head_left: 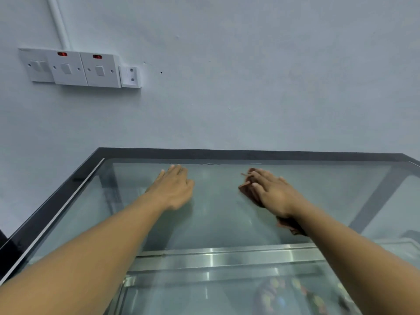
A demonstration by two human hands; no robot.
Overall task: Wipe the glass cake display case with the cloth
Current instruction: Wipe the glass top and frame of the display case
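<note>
Both hands were flat on the glass top of the display case (218, 223), near its far edge. Left hand (173, 187) was just spread out and relaxed, holding nothing. Right hand (272, 192) was pressing the brown cloth (246, 189) down with straight fingers.

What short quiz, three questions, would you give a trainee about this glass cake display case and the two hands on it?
1. True or false: the left hand presses the crumpled brown cloth on the clear glass top of the dark-framed display case.
2. Where are the white wall switches? A: above the case, to the left. B: on the glass. C: inside the case.
3. Fill in: the right hand lies flat on the ____.
Key: 1 false; 2 A; 3 cloth.
</note>
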